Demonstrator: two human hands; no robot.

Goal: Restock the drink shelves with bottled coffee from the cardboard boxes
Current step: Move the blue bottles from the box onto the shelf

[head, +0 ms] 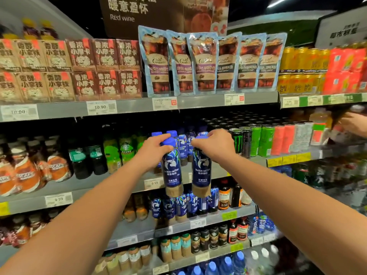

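I hold two blue-labelled coffee bottles by their blue caps, both hanging upright in front of the second shelf. My left hand [154,150] grips the cap of the left coffee bottle [172,171]. My right hand [215,144] grips the cap of the right coffee bottle [201,171]. The two bottles hang side by side, almost touching. Behind them, several matching blue-capped bottles [183,142] stand on the grey second shelf [127,187]. More of the same bottles [174,208] fill the shelf below. No cardboard box is in view.
Green and dark bottles [111,153] stand left of the coffee row, black and green cans [248,141] to its right. Pouches [202,62] and cartons fill the top shelf. Another person's hand [353,124] reaches into the shelf at the far right.
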